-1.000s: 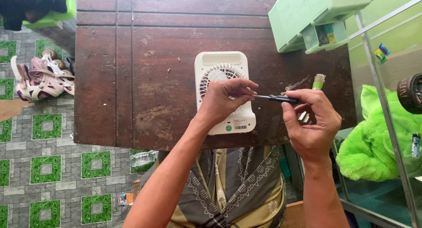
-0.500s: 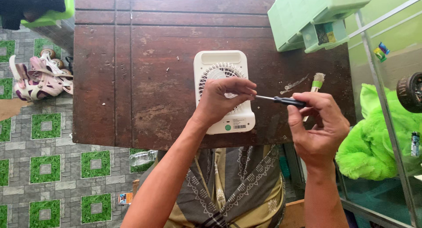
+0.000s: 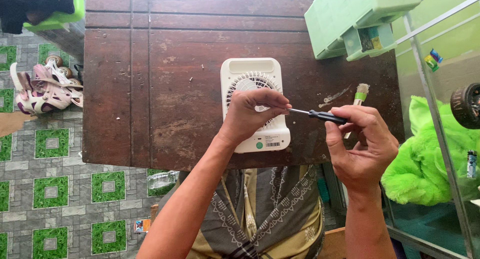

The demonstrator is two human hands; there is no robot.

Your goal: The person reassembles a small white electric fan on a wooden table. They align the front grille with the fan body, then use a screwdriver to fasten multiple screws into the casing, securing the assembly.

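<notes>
A small white portable fan (image 3: 256, 74) lies flat on a dark brown wooden table (image 3: 165, 94), its round grille facing up. My left hand (image 3: 252, 114) hovers over the fan's lower half and pinches the metal tip of a black-handled screwdriver (image 3: 320, 115). My right hand (image 3: 362, 149) grips the screwdriver's handle just right of the fan. The tool lies level between both hands, above the table. A small brush with a green band (image 3: 359, 95) lies on the table behind my right hand.
A pale green plastic drawer box (image 3: 357, 16) stands at the table's far right corner. Bright green plush (image 3: 425, 159) and a glass-and-metal frame (image 3: 432, 104) are on the right. Roller skates (image 3: 42, 86) lie on the tiled floor at left.
My right hand with the screwdriver has dropped slightly toward me. The left hand stays over the fan, fingers still on the tip.
</notes>
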